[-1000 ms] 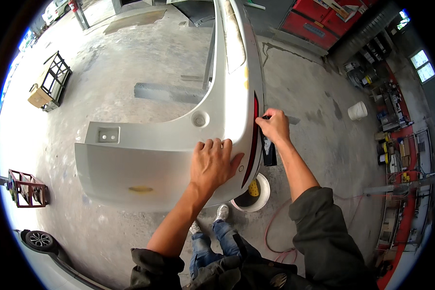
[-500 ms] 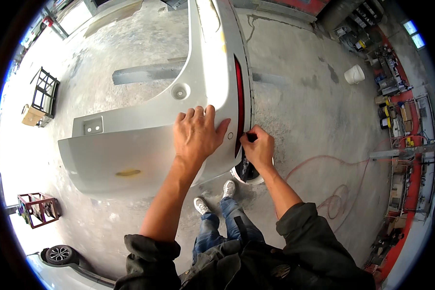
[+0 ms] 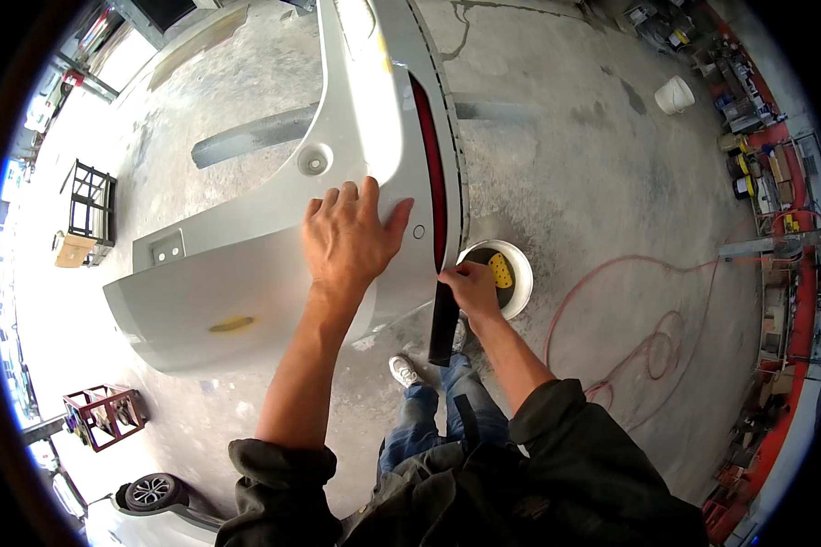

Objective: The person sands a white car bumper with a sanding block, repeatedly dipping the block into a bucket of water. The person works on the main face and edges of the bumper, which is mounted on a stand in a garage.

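Observation:
A silver-grey car bumper spans the view in front of me, with a yellowish patch low on its face. My left hand lies flat on the bumper, fingers spread. Set into the bumper's right side is a long, narrow red reflector. At the reflector's lower end, my right hand pinches the top of a black strip, which hangs down past the bumper's edge. What the strip is made of, I cannot tell.
A white bucket holding a perforated yellow sponge stands just beyond my right hand. A red hose coils on the floor at right. Tool shelves line the right wall; a second white bucket stands near them.
My right hand has shifted slightly down and left with the black strip, which now hangs longer below it. The bumper sits further left in view, and the bucket's sponge has come into sight.

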